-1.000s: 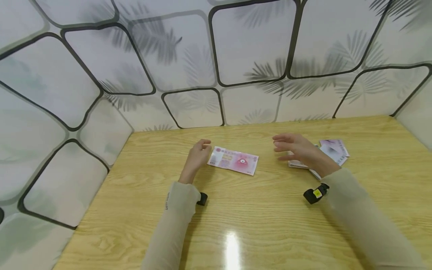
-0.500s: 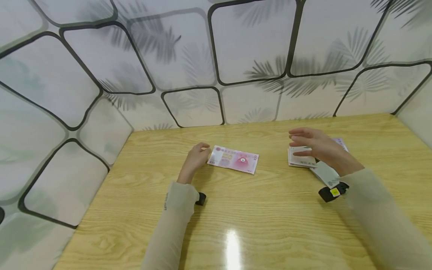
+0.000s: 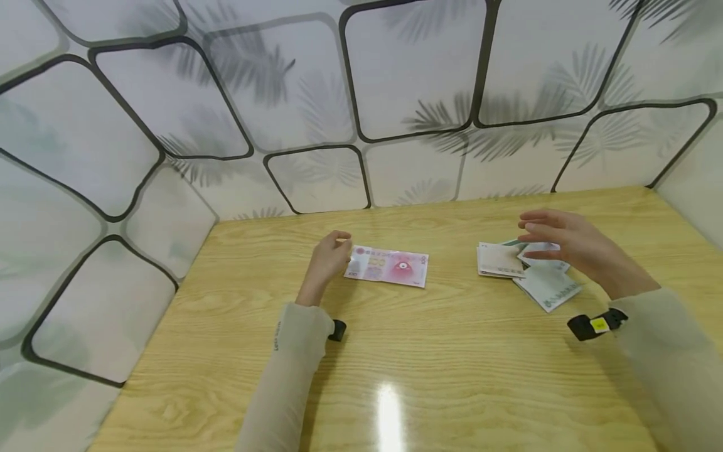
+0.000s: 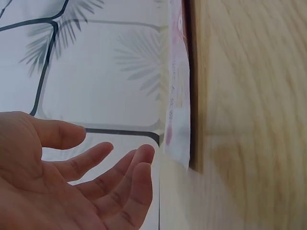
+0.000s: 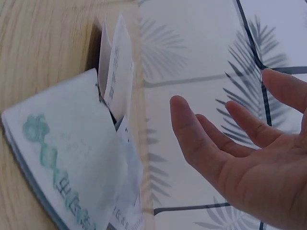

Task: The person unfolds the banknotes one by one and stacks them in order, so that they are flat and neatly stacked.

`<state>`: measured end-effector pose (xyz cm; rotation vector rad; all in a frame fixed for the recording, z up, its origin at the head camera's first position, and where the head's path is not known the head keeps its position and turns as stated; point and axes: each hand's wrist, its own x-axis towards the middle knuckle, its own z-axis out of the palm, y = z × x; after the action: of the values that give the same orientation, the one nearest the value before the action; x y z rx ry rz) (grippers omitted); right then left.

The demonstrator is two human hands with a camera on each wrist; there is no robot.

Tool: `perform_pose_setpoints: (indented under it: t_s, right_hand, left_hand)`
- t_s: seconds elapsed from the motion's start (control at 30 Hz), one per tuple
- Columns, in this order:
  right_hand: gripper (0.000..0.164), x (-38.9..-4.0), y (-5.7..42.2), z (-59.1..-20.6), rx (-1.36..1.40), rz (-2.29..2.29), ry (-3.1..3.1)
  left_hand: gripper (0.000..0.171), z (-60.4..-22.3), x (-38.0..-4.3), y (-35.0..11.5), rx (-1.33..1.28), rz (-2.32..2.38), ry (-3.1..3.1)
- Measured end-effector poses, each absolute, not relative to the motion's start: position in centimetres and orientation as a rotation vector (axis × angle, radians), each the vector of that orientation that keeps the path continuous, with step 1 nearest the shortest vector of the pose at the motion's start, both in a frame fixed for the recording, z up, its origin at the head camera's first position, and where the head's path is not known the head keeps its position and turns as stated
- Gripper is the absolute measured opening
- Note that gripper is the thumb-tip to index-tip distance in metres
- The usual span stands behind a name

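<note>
A pink 100 banknote (image 3: 386,267) lies flat on the wooden table, its left end close to my left hand (image 3: 326,263). In the left wrist view that hand (image 4: 100,182) has loosely bent fingers with nothing in them, and the banknote (image 4: 178,105) shows edge-on beside it. My right hand (image 3: 576,248) hovers over the right side of a loose heap of folded banknotes (image 3: 546,287), hiding part of it. Seen from the right wrist, this hand (image 5: 240,148) is spread and holds nothing. A greenish folded banknote (image 5: 67,153) lies nearest, with whiter folded notes (image 5: 117,72) behind.
The wooden table (image 3: 429,351) runs back to a wall (image 3: 418,169) patterned with dark lines and leaves. A bright light reflection shows on the tabletop near the front. Each wrist carries a small black camera, such as the right wrist camera (image 3: 595,324).
My right hand has moved rightward across the folded banknotes, uncovering more of them on the left. The left hand stays almost still by the pink banknote. The head view has shifted slightly.
</note>
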<state>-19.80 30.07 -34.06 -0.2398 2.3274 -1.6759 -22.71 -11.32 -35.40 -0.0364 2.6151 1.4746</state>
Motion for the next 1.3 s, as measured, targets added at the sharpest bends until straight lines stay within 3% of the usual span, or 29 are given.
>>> perform_pose_setpoints:
  t_s: [0.1,0.33,0.57,0.83,1.3]
  right_hand:
    - [0.057,-19.6,30.8,-34.2,-0.234,-1.692,2.329]
    - [0.027,-19.1,32.4,-34.6,-0.266,-1.747,2.323]
    - [0.042,-18.7,33.1,-35.0,-0.253,-1.683,2.356]
    - [0.021,-18.1,34.0,-35.2,-0.229,-1.707,2.353]
    - [0.029,-17.7,35.1,-35.9,-0.182,-1.743,2.336]
  left_hand:
    - [0.042,-35.1,-22.7,-10.7,-0.006,1.511,2.595]
    - [0.041,-35.0,-22.8,-9.1,0.077,1.543,2.542]
    - [0.040,-35.0,-22.7,-7.3,0.136,1.602,2.442]
    - [0.039,-35.1,-22.3,-5.0,0.216,1.663,2.317]
    - [0.038,-35.7,-21.7,-1.6,0.307,1.685,2.200]
